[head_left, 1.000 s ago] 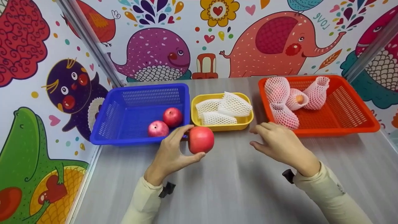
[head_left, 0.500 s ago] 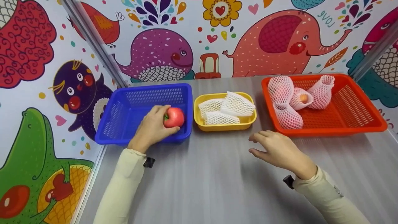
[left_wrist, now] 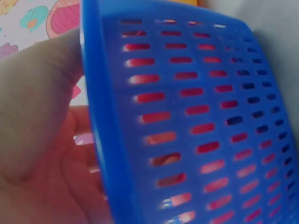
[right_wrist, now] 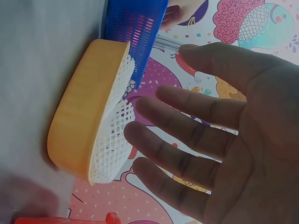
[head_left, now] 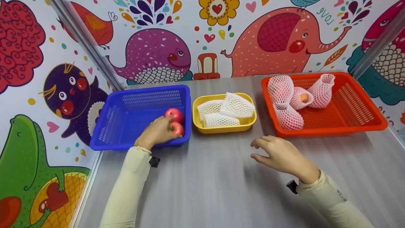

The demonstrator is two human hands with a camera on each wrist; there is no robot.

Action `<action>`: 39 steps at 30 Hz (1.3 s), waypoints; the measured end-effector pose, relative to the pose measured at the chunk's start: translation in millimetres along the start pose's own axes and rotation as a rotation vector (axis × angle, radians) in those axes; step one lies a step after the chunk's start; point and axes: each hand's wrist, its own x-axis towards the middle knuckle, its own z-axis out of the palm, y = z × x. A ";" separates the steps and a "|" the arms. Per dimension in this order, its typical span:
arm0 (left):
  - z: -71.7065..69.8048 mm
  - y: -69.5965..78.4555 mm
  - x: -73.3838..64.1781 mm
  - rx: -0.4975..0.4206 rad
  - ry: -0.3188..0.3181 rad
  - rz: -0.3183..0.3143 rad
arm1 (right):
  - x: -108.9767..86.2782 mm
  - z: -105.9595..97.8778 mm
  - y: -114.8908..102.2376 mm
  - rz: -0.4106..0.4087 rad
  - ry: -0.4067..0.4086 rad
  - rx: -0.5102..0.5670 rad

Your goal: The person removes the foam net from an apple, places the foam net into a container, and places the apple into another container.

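In the head view my left hand [head_left: 156, 131] reaches into the right side of the blue basket [head_left: 126, 117]. Its thumb and fingers curve around a red apple [head_left: 177, 129] with a green stem. Another apple [head_left: 174, 114] sits just behind. The left wrist view shows the basket's slotted wall [left_wrist: 196, 102] hiding most of the fingers, with red showing through the slots. My right hand [head_left: 280, 155] hovers above the table in front of the red basket [head_left: 335, 129], fingers relaxed and holding nothing. Its spread fingers also appear in the right wrist view, near the yellow basket [right_wrist: 79, 112].
Between the larger baskets, white foam net sleeves [head_left: 237, 106] lie in the yellow basket. Several fruits in pink foam nets [head_left: 289, 118] fill the left part of the red basket. A grey table [head_left: 208, 180] lies in front; printed walls [head_left: 215, 38] stand behind and at the left.
My left hand has carried the apple leftward from above the table front and lowered it into the blue basket. One apple there is now hidden from view. My right hand has barely moved.
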 end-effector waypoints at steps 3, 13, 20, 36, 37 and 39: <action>-0.9 2.6 -3.6 -0.017 0.009 -0.003 | -0.3 -0.9 0.9 -0.001 -0.003 0.010; 3.2 71.4 -60.9 0.057 0.337 0.168 | -8.2 -11.3 0.0 -0.009 0.103 -0.022; 32.9 107.4 -94.4 0.138 0.455 0.288 | -9.8 -11.0 -5.4 -0.075 0.163 -0.053; 57.2 150.6 -66.3 0.084 0.308 0.383 | -22.5 -26.8 3.3 0.010 0.227 -0.066; 58.6 155.4 -63.3 0.085 0.295 0.398 | -25.0 -28.2 4.4 0.020 0.231 -0.066; 61.7 164.2 -57.7 0.089 0.274 0.430 | -29.9 -30.7 6.9 0.042 0.237 -0.068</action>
